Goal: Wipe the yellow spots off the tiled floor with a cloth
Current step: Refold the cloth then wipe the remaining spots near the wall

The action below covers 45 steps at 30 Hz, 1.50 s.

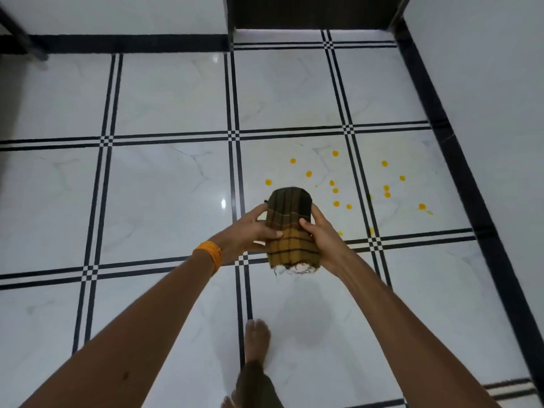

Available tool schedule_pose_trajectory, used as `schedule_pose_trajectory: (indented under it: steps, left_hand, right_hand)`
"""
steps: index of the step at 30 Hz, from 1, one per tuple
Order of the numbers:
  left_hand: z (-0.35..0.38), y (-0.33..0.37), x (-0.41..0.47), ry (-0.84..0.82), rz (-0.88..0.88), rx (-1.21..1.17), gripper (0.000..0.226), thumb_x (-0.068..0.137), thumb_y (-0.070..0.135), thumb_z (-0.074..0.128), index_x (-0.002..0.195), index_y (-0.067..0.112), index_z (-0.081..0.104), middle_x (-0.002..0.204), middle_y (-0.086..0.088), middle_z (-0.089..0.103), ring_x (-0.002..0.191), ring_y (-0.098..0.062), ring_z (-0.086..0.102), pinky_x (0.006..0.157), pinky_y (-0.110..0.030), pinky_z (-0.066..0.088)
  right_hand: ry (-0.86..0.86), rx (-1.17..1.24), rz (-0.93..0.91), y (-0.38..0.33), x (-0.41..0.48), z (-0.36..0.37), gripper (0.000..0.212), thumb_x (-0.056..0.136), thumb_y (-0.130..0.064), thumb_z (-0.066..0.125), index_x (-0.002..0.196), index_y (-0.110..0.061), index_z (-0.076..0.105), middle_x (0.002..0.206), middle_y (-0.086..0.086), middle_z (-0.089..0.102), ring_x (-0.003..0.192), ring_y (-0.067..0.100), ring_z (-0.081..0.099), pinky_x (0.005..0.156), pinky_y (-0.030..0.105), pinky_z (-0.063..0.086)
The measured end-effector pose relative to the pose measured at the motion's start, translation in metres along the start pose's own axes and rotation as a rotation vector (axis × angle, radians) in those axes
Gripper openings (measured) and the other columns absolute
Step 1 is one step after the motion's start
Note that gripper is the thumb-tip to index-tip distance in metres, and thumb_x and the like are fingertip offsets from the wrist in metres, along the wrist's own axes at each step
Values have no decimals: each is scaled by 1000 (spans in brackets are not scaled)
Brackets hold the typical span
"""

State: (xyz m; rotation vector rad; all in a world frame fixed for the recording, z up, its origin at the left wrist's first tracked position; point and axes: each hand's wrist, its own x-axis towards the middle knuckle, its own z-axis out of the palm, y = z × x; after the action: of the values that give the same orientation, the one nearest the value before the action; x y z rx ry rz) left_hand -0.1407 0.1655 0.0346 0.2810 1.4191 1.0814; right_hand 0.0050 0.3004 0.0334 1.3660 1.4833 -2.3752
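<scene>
- Person standing, both arms stretched out toward centre of frame, holding a folded cloth [290, 228] up above the floor.
- Left hand [250, 231] grips the cloth's left edge, thumb across the front, fingers wrapped behind.
- Right hand [322, 235] grips the cloth's right edge, thumb on the front near the middle.
- Cloth is checked: dark brown-green upper half, mustard yellow lower half with dark lines, frayed whitish fringe at the bottom edge. Centre of frame, not touching the floor.
- Orange thread band [209, 254] wound round the left wrist.
- Yellow spots [335, 189] scattered on the tiled floor [164, 184], right of centre, just beyond and to the right of the cloth; most lie in one tile, some spill into the tile to its right. One spot at far right has a smeared tail.
- Floor is glossy white marble-look tile with double dark lines between tiles; black border along the walls.
- Bare foot [256, 338] lower centre, on the floor below the cloth; toes of another foot at bottom edge.
- Dark wooden door frame [312, 13] at top centre.
- Dark furniture leg [22, 33] in upper left.
</scene>
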Motion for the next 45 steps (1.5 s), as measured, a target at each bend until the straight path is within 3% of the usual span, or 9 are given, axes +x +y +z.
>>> schedule_pose_trajectory:
  steps: [9,20,23,25,29,32,36,41,45]
  left_hand:
    - [-78,-99,144,96,-103,-107,49,87,10,71,132,24,59,116,-11,74,105,-28,73,92,-49,59]
    - [-146,-203,301,-29,63,-14,61,94,15,68,146,31,42,127,-7,69,117,-25,66,98,-41,55]
    - [-176,-256,333,248,-47,236,55,97,27,64,145,16,42,139,-11,56,124,-29,55,101,-41,48]
    - [-198,-291,347,441,92,601,41,96,26,63,130,7,51,127,-17,59,112,-34,58,90,-38,48]
    - [-234,-302,384,466,505,1181,42,96,21,60,133,4,52,130,-15,58,119,-33,55,99,-37,45]
    - [-249,-287,426,487,533,1340,56,100,26,51,149,3,38,156,-18,38,145,-36,34,118,-51,32]
    - [-263,-271,473,501,528,1418,64,105,35,38,157,4,20,168,-14,11,156,-31,5,126,-51,9]
    - [-294,-220,526,536,544,1454,69,105,43,33,158,2,15,168,-14,7,156,-31,1,125,-52,4]
    - [-313,-200,552,504,571,1510,73,102,51,17,160,6,8,169,-11,5,156,-27,0,126,-51,2]
  right_hand:
    - [181,64,113,94,146,24,41,98,-5,60,134,-24,58,107,17,74,78,23,76,56,29,58]
    - [321,92,-151,203,320,-11,44,100,-15,60,140,-34,54,122,5,73,101,22,74,77,36,62]
    - [587,-198,-22,264,346,-21,49,98,-37,63,144,-26,50,140,8,59,121,25,59,102,42,50]
    - [717,-532,-96,297,357,-18,52,96,-38,64,143,-21,50,143,8,53,129,26,51,106,42,44]
    - [722,-1002,-408,309,409,-12,54,101,-31,53,151,-12,43,158,12,39,147,30,33,119,48,33]
    - [669,-1278,-466,306,464,-9,63,105,-41,33,159,-8,28,168,14,21,156,30,14,127,49,17]
    - [728,-1386,-457,323,492,-4,73,105,-54,16,162,-8,16,170,11,14,158,26,6,128,47,9]
    - [688,-1443,-530,341,473,-30,71,104,-52,18,161,-9,17,170,7,10,158,22,5,128,47,8]
    - [963,-1336,-400,275,531,-89,77,100,-49,16,157,1,28,165,19,28,155,34,20,125,52,17]
